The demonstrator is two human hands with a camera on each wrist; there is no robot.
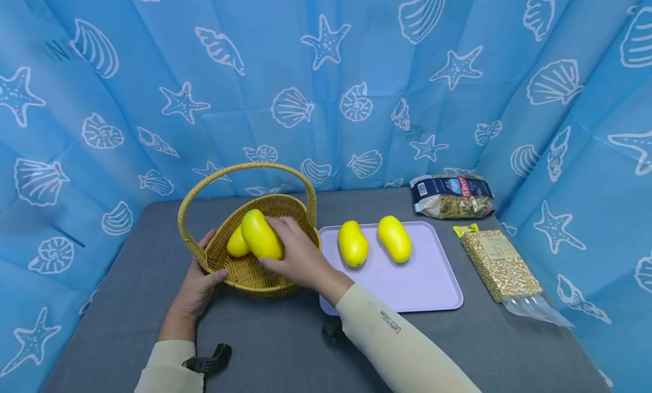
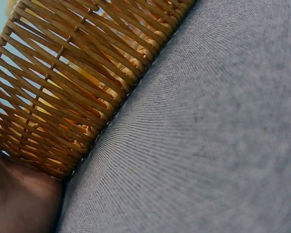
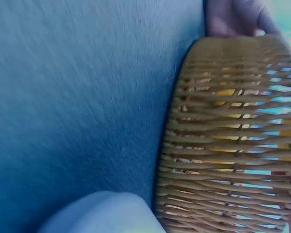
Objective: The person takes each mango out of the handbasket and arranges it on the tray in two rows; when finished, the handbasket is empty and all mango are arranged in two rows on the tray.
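Observation:
A woven wicker basket (image 1: pixel 265 280) with a tall arched handle stands on the left part of the table. My left hand (image 1: pixel 200 282) grips its left rim, thumb over the edge and fingers along the outer side. Over the basket's opening, my right hand (image 1: pixel 295 251) holds a yellow mango (image 1: pixel 261 234). A second mango (image 1: pixel 236 243) lies inside the basket, partly hidden behind the held one. Two more mangoes, one at left (image 1: pixel 353 244) and one at right (image 1: pixel 394 239), lie on a pale lilac tray (image 1: pixel 407 297). Both wrist views show the basket's woven side (image 3: pixel 228 145) close up.
A grey cloth (image 1: pixel 275 347) covers the table. Behind the tray's right corner lies a dark AGNESI pasta bag (image 1: pixel 452 197), and to the tray's right a clear bag of yellow kernels (image 1: pixel 501 265). Blue shell-patterned curtains (image 1: pixel 326 98) enclose the back and sides.

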